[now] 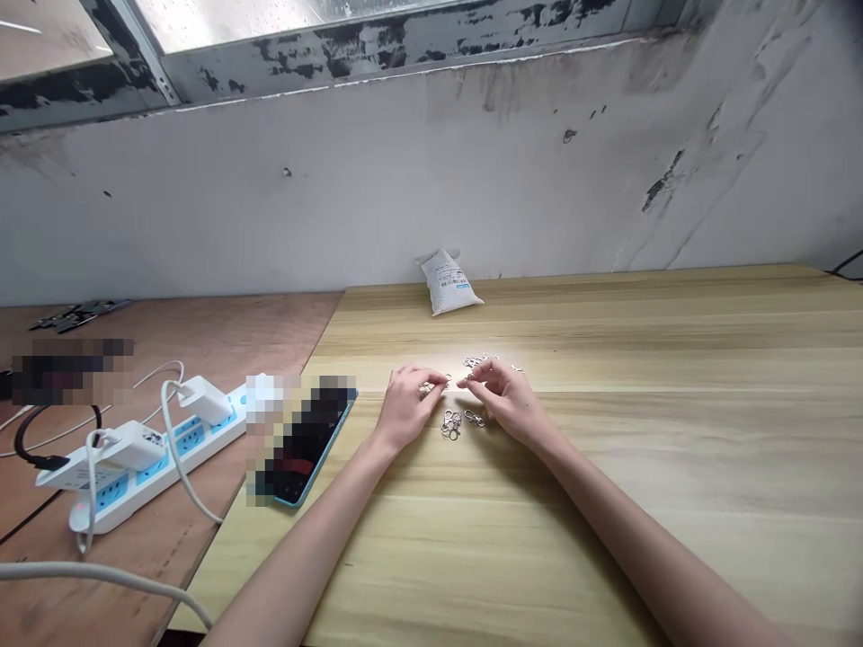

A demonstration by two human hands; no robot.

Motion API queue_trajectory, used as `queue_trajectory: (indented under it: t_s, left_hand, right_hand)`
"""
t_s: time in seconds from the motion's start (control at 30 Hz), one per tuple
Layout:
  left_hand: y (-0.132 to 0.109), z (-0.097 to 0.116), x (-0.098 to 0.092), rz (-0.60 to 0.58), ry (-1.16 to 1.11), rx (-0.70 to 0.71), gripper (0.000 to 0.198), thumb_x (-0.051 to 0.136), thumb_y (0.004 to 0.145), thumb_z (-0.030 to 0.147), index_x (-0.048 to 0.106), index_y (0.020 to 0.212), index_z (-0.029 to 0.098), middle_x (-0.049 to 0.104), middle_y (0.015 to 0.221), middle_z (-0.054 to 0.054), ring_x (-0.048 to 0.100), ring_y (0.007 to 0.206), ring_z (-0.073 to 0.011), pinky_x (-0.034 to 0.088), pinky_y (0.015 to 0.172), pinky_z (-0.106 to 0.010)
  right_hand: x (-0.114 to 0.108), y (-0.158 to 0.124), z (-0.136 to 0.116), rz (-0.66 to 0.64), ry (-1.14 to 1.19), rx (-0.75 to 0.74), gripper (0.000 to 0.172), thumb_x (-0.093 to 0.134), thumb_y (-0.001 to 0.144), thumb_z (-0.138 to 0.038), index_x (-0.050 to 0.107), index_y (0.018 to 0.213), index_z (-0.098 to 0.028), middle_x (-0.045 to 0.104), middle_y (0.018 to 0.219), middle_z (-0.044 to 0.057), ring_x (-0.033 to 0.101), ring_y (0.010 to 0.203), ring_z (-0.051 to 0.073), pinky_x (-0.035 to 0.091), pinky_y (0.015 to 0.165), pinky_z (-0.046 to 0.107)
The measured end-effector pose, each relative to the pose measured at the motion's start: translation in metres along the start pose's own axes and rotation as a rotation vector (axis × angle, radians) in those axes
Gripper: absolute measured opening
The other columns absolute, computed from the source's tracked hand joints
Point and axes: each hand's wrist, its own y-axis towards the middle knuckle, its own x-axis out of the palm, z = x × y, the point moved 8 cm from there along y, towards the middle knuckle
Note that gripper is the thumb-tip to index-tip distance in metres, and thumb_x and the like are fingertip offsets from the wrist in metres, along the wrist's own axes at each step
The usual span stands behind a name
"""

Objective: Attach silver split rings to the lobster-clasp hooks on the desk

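Observation:
My left hand [406, 403] rests on the light wooden table [607, 449] with its fingers pinched on a small metal ring [427, 388]. My right hand [502, 395] is close beside it, fingers curled and pinching a small metal clasp [470, 381]. The two hands nearly meet at their fingertips. A little pile of silver clasps and rings [453, 423] lies just in front of the hands. More loose metal pieces [489, 361] are scattered behind my right hand.
A phone [306, 440] lies at the table's left edge. A white power strip [145, 454] with chargers and cables sits on the reddish board to the left. A small white bag [449, 283] leans near the wall.

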Motion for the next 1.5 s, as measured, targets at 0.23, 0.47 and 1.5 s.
queue_trajectory:
  t_s: [0.23,0.47,1.5]
  left_hand:
    - [0.0,0.0,0.002,-0.025,-0.162,-0.043,0.003,0.066,0.085,0.025,0.068,0.086,0.023,0.075,0.093,0.0,0.067,0.094,-0.0195,0.031,0.106,-0.045]
    - [0.001,0.013,-0.001,-0.05,-0.291,-0.034,0.004,0.07,0.081,0.025,0.069,0.079,0.021,0.071,0.107,-0.006,0.059,0.108,-0.0243,0.037,0.103,-0.048]
    - [0.002,-0.007,0.0,-0.073,-0.736,-0.245,0.016,0.076,0.075,0.033,0.072,0.076,0.018,0.067,0.115,-0.01,0.061,0.112,-0.0261,0.045,0.096,-0.042]
  right_hand:
    - [0.0,0.002,0.009,-0.017,0.09,0.069,0.036,0.068,0.078,-0.052,0.066,0.089,-0.017,0.056,0.06,-0.002,0.05,0.046,0.01,0.041,0.043,0.024]
    - [-0.005,0.001,0.011,0.039,0.128,0.12,0.042,0.07,0.073,-0.056,0.068,0.087,-0.016,0.057,0.06,-0.001,0.049,0.045,0.011,0.039,0.041,0.024]
    - [0.02,-0.011,-0.029,-0.262,-0.143,-0.152,0.038,0.048,0.094,-0.048,0.071,0.094,-0.018,0.058,0.072,0.003,0.046,0.061,0.012,0.036,0.056,0.025]
